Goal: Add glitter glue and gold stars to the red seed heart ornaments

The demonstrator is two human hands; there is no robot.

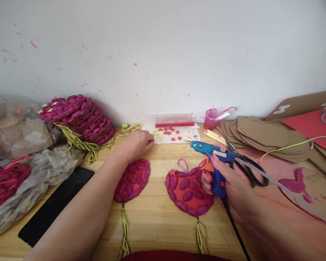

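Observation:
My right hand (220, 177) is wrapped round a blue glue gun (219, 185) with an orange trigger, its metal tip pointing left. My left hand (142, 141) has its fingers drawn together at the left edge of a white paper (188, 137) with small red stars (174, 139) and yellow stars (159, 134); whatever its fingertips hold is too small to make out. Below the glue gun lies a heart-shaped red piece (190, 192) covered in purple ovals, with a purple loop, a red star and a yarn tassel. A similar piece (133, 179) is partly hidden behind my left forearm.
A stack of purple-covered pieces (78, 117) and plastic bags (19, 134) stand at the left, near a black flat object (57, 203). At the right are a pink-stained cup (213, 117), black scissors (250, 170), cardboard pieces (263, 132) and red paper (309, 123).

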